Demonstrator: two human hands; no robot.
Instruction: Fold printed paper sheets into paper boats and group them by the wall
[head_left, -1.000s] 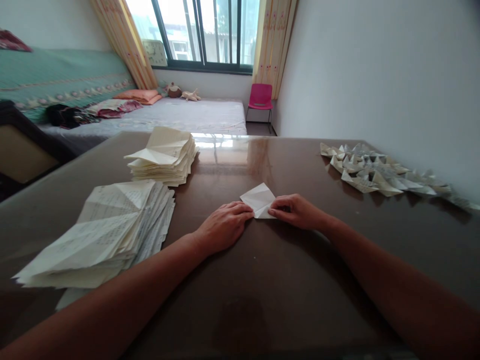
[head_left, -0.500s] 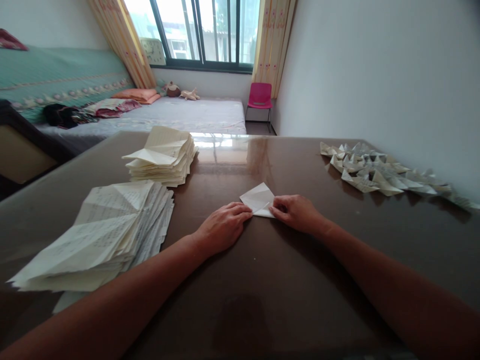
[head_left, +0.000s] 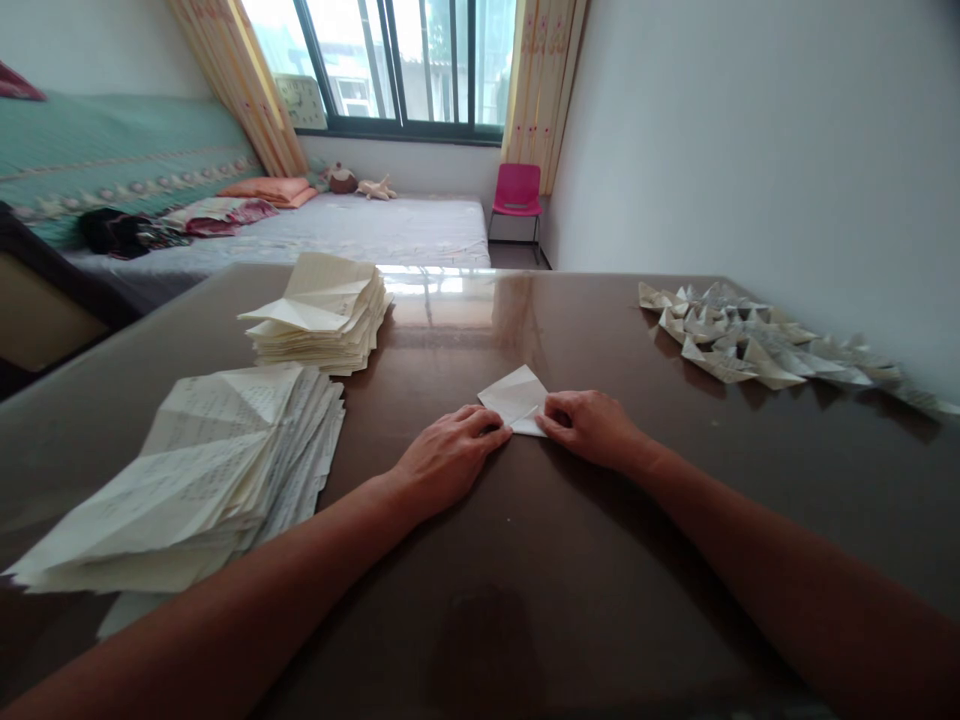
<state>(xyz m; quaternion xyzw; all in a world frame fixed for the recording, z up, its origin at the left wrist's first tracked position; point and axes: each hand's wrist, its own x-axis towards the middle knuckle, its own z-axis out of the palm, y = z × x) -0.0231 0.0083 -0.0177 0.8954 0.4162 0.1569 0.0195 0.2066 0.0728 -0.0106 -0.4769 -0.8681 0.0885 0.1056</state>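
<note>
A small folded sheet of white paper (head_left: pixel 514 390) lies on the brown table in front of me, its top corner pointing away. My left hand (head_left: pixel 448 452) is closed on its left lower corner, fingers together and pressing at the near edge. On the opposite side my right hand (head_left: pixel 589 428) pinches the right lower corner between thumb and curled fingers. A narrow folded flap shows between the two hands. The fingertips hide both lower corners of the paper.
Creased written sheets are stacked at the left in a near pile (head_left: pixel 187 480) and a far pile (head_left: pixel 315 320). Several folded paper boats (head_left: pixel 720 360) crowd the table's right side by the wall. Beyond the glossy table (head_left: pixel 465 590) stand a bed (head_left: pixel 405 230) and a pink chair (head_left: pixel 517 190).
My left fingers have shifted slightly right along the paper's near edge. My right hand keeps its pinch almost in place. The whole view has moved a little.
</note>
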